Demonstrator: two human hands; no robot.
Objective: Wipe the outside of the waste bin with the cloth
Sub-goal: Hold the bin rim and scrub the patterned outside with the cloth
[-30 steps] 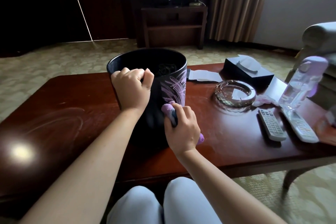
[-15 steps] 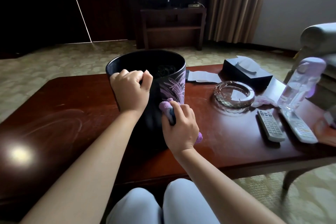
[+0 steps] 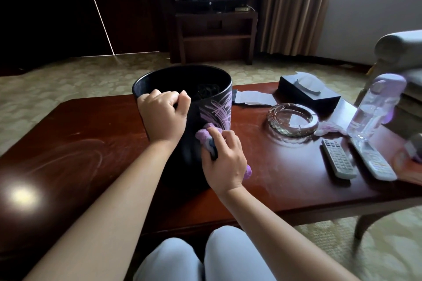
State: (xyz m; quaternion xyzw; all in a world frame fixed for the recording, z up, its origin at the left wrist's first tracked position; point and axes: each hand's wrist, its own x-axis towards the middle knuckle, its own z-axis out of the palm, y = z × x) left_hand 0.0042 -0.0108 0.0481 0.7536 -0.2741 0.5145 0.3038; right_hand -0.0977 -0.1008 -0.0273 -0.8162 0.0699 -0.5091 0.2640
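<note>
A black waste bin point(image 3: 219, 107) with a purple leaf pattern stands upright on the dark red wooden table point(image 3: 285, 173). My left hand point(image 3: 163, 118) grips the bin's near rim, fingers curled over the edge. My right hand point(image 3: 225, 159) holds a bunched purple cloth point(image 3: 204, 136) and presses it against the bin's right side wall, just below the pattern. Part of the cloth pokes out under my palm. Something dark lies inside the bin.
To the right on the table are a glass ashtray point(image 3: 293, 118), a dark tissue box point(image 3: 309, 92), two remote controls point(image 3: 339, 158), a clear bottle with a lilac cap point(image 3: 374, 107) and a crumpled tissue point(image 3: 330, 129). An armchair point(image 3: 402, 52) stands at far right.
My right hand has slid the cloth a little upward along the bin's side. My left hand keeps the same grip on the rim.
</note>
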